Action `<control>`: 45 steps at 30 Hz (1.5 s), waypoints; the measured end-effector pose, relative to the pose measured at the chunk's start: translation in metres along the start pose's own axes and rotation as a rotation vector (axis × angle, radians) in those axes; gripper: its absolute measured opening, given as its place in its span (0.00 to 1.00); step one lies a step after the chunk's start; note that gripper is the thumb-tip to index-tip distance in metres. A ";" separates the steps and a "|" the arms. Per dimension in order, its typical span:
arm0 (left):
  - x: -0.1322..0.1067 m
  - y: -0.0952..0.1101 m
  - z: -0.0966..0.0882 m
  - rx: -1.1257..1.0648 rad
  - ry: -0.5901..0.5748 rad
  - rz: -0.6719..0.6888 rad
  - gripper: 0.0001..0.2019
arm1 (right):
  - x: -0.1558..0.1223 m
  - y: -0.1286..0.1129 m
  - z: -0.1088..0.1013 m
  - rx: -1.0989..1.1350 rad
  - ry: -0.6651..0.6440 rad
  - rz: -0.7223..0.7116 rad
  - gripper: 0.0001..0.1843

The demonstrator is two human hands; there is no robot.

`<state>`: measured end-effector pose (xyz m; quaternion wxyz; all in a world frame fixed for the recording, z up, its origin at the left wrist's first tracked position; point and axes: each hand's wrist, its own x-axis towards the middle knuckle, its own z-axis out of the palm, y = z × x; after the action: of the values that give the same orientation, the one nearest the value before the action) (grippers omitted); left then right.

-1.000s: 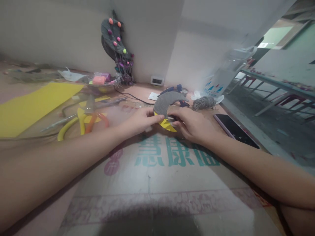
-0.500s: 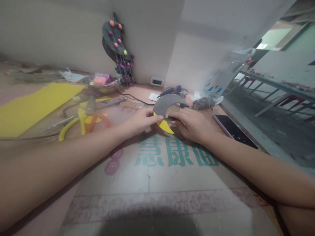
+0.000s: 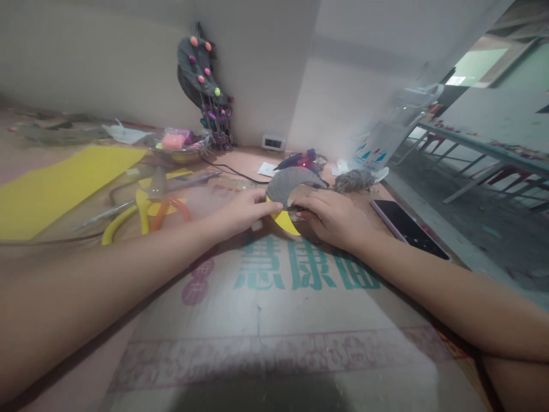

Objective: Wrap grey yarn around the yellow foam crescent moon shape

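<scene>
A crescent-shaped yellow card wrapped mostly in grey yarn [image 3: 286,189] stands tilted between both hands, its bare yellow tip [image 3: 286,221] pointing down. My left hand [image 3: 242,209] pinches its left edge, fingers closed. My right hand [image 3: 333,217] grips the lower inner edge, thumb and fingers pressed on the yarn. A ball of grey yarn [image 3: 354,180] lies just behind my right hand. Beyond the crescent rests a blue glue gun [image 3: 295,159] showing a red light.
A flattened printed cardboard sheet [image 3: 274,309] covers the floor under my arms. A dark phone [image 3: 407,228] lies at the right. Yellow and orange pliers [image 3: 148,213], a yellow sheet [image 3: 55,186], a bowl of coloured bits [image 3: 178,144] and a dark pom-pom decoration [image 3: 201,74] stand left and behind.
The crescent has turned slightly in my hands and sunk a little, so less of the yellow tip shows. Both hands stay on it.
</scene>
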<state>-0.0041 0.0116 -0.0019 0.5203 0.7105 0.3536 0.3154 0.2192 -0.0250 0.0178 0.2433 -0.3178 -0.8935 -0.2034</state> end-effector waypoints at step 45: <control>-0.003 0.006 0.004 -0.044 0.011 -0.024 0.11 | -0.001 -0.002 -0.001 0.042 -0.073 0.082 0.15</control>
<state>-0.0013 0.0060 0.0028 0.5376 0.6929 0.3579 0.3207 0.2186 -0.0274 0.0174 0.2252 -0.3561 -0.8922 -0.1626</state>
